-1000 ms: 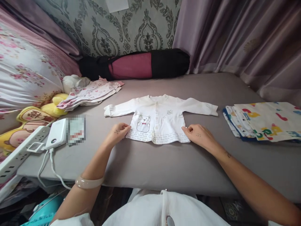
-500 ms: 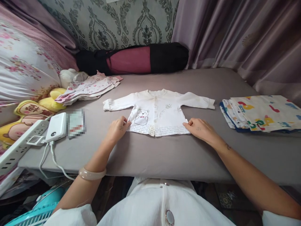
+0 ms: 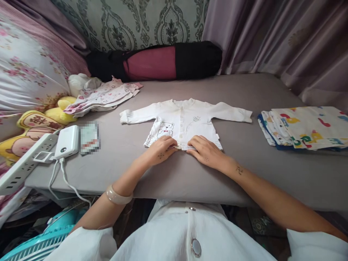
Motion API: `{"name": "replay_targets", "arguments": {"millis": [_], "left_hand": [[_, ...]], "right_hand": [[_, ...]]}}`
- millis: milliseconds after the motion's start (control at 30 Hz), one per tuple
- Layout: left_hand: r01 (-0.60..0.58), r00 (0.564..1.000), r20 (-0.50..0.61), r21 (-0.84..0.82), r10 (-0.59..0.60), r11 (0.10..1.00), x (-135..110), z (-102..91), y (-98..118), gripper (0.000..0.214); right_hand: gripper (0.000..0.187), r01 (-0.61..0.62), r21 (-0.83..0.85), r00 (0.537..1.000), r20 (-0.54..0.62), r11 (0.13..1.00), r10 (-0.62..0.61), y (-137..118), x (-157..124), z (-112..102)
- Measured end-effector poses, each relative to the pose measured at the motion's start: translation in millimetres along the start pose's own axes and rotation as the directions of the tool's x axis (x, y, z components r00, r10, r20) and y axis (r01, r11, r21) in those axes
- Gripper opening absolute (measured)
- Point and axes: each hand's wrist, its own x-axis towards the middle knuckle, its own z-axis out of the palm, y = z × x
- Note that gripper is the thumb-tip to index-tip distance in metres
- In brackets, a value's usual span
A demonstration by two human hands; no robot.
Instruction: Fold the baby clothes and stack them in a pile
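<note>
A small white baby shirt with a bear print lies flat, sleeves spread, on the grey padded surface. My left hand rests on the middle of the shirt's bottom hem, fingers curled and pressed onto the cloth. Right beside it my right hand lies on the hem too, fingers closed on the fabric. The two hands nearly touch at the shirt's button line.
A stack of folded colourful cloths lies at the right. A pink patterned garment and yellow plush toys sit at the left, with a white power bank, cable and power strip. A black-and-red roll lies at the back.
Both hands have slid from the shirt's outer bottom corners inward to the middle of the hem. The shirt stays flat in place.
</note>
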Motion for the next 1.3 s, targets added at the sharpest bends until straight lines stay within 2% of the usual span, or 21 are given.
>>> {"name": "replay_targets", "arguments": {"millis": [100, 233, 300, 333, 400, 433, 500, 533, 600, 667, 733, 800, 867, 1000, 1067, 1167, 1300], "left_hand": [[0.111, 0.993, -0.034, -0.04, -0.112, 0.993, 3, -2.3, -2, 0.026], [0.289, 0.942, -0.122, -0.179, -0.313, 0.94, 9, -8.4, 7, 0.027], [0.316, 0.921, -0.166, -0.21, -0.352, 0.925, 10, -10.3, 13, 0.026], [0.305, 0.927, -0.163, -0.204, -0.339, 0.93, 10, -11.1, 17, 0.026], [0.21, 0.971, -0.077, -0.164, -0.224, 0.964, 8, -13.3, 23, 0.027], [0.137, 0.99, -0.006, -0.145, -0.139, 0.98, 6, -15.1, 25, 0.027], [0.035, 0.992, 0.125, -0.135, -0.018, 0.99, 3, -20.4, 28, 0.026], [0.042, 0.986, 0.164, -0.137, -0.019, 0.99, 2, -23.5, 29, 0.027], [0.159, 0.979, 0.151, -0.127, -0.139, 0.979, 6, -28.6, 28, 0.03], [0.267, 0.964, 0.033, -0.107, -0.265, 0.958, 16, -28.1, 26, 0.035], [0.252, 0.958, -0.127, -0.065, -0.258, 0.966, 31, -18.4, 24, 0.034], [0.146, 0.967, -0.211, 0.003, -0.142, 0.989, 47, 0.4, 24, 0.032], [0.078, 0.98, -0.191, 0.085, -0.061, 0.993, 59, 23.4, 24, 0.038], [0.17, 0.985, -0.061, 0.207, -0.161, 0.963, 66, 57.3, 23, 0.05], [0.2, 0.98, -0.033, 0.245, -0.199, 0.949, 64, 62.6, 23, 0.052], [0.209, 0.977, -0.015, 0.283, -0.214, 0.936, 61, 62.0, 23, 0.053], [0.206, 0.977, -0.008, 0.301, -0.214, 0.931, 62, 57.9, 25, 0.052]], "right_hand": [[0.025, -0.08, 0.073, 0.995, -0.047, 0.994, 0.083, 7, 6, 0], [0.036, -0.317, 0.312, 0.934, -0.062, 0.896, 0.352, 14, 23, -12], [0.037, -0.354, 0.375, 0.91, -0.074, 0.857, 0.409, 13, 28, -19], [0.037, -0.358, 0.383, 0.905, -0.083, 0.851, 0.418, 12, 29, -22], [0.037, -0.341, 0.37, 0.912, -0.091, 0.864, 0.399, 7, 27, -26], [0.036, -0.31, 0.36, 0.933, -0.062, 0.88, 0.354, 4, 25, -28], [0.036, -0.222, 0.349, 0.975, 0.062, 0.91, 0.214, 0, 19, -31], [0.036, -0.188, 0.35, 0.98, 0.13, 0.918, 0.151, 0, 16, -32], [0.04, -0.173, 0.333, 0.974, 0.201, 0.927, 0.109, 1, 14, -35], [0.044, -0.179, 0.253, 0.981, 0.119, 0.951, 0.153, 6, 14, -33], [0.043, -0.155, 0.129, 0.987, -0.015, 0.979, 0.158, 14, 17, -25], [0.044, -0.136, 0.011, 0.987, -0.088, 0.991, 0.137, 22, 19, -12], [0.049, -0.136, -0.079, 0.99, -0.058, 0.988, 0.131, 28, 19, 2], [0.058, -0.187, -0.171, 0.979, 0.055, 0.967, 0.199, 42, 17, 14], [0.06, -0.236, -0.207, 0.966, 0.058, 0.95, 0.252, 53, 16, 10], [0.06, -0.326, -0.273, 0.941, 0.0, 0.905, 0.339, 72, 13, -1], [0.057, -0.319, -0.291, 0.944, -0.007, 0.902, 0.331, 84, 11, -15]]}}
